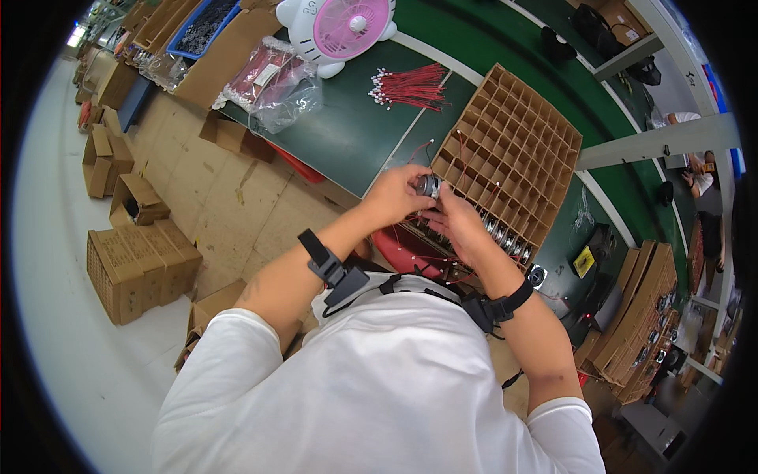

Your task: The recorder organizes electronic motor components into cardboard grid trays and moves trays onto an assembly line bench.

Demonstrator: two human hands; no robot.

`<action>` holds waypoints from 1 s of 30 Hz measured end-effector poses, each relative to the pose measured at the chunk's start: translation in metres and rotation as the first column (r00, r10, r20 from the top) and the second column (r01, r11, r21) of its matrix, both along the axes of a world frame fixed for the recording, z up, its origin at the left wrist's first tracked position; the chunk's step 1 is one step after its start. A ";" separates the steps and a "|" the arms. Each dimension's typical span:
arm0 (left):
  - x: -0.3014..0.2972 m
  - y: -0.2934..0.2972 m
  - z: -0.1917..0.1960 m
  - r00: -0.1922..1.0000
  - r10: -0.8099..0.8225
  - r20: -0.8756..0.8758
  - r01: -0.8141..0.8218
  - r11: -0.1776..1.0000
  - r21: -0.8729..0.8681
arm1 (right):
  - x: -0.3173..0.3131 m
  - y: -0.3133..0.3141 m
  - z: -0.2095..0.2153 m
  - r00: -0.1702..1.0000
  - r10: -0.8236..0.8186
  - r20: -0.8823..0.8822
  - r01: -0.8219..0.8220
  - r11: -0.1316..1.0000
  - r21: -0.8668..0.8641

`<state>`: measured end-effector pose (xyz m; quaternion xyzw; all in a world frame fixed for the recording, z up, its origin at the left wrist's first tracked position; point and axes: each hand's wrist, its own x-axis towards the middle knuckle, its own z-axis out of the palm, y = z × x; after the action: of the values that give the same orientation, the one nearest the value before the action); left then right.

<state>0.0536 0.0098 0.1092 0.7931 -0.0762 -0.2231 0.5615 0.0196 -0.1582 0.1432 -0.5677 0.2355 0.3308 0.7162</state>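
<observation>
Both hands, the left hand (pixel 392 193) and the right hand (pixel 455 221), pinch a small round metal part (pixel 429 186) with their fingers; it looks hard, smooth, light, best held by its rim.

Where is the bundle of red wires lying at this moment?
In the head view, the bundle of red wires lies on the green table, above the hands, between the pink fan on its left and the cardboard divider tray on its right.
</observation>
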 end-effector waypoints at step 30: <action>0.026 -0.020 0.006 0.948 -0.289 0.134 0.184 0.840 0.510 | -0.046 -0.097 0.002 0.980 -0.130 0.153 0.156 0.972 -0.177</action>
<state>0.0798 -0.0105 0.1150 0.9126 -0.1723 -0.2201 0.2985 -0.0267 -0.2555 0.1456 -0.6362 0.2550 0.2136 0.6961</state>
